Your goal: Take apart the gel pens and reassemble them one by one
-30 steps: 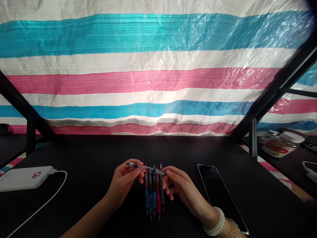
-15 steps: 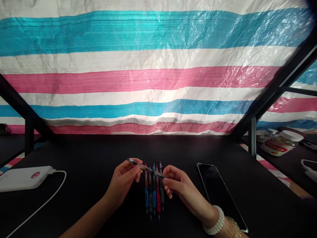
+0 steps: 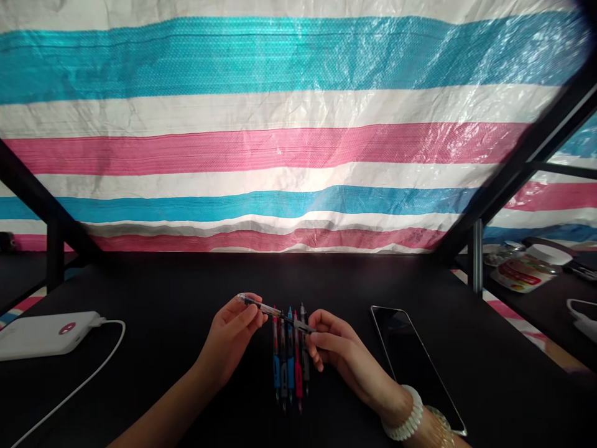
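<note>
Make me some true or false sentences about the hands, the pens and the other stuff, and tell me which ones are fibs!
1. The left hand and right hand hold one pen. True.
2. Five more pens lie on the black table. True.
3. The phone lies left of those pens. False: the phone lies right of them.
4. A white cable is plugged into the white device. True.
5. The white bracelet is worn behind the left hand. False: the white bracelet is behind the right hand.
</note>
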